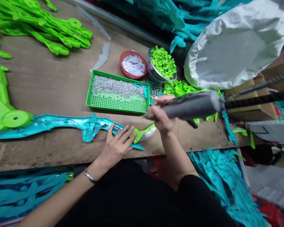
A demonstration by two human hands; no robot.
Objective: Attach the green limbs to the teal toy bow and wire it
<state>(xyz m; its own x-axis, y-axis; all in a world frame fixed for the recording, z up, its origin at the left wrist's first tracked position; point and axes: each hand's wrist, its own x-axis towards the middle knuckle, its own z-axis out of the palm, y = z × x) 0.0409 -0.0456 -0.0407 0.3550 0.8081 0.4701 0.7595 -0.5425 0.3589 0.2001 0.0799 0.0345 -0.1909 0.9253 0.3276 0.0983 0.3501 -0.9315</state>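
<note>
My left hand (117,143) lies flat with its fingers spread over the right end of a long teal plastic shell (63,122). Thin wires run along the inside of this shell. A round lime-green piece (16,119) joins its left end, and a smaller lime-green piece (138,135) touches my left fingertips. Wrapped in my right hand (162,116) is a dark grey electric screwdriver (191,105), held nearly level above the bench and slightly blurred. Its tip is hidden by my fingers. Behind my hands, a green tray (118,108) holds many small silver screws (115,86).
A red basket (133,75) of pale plastic strips and a metal bowl (153,74) of lime-green pieces stand behind the tray. Lime-green parts (42,30) pile up at back left. A white-lined container (229,56) and cardboard boxes (253,105) are right. Teal parts (217,176) lie below the bench edge.
</note>
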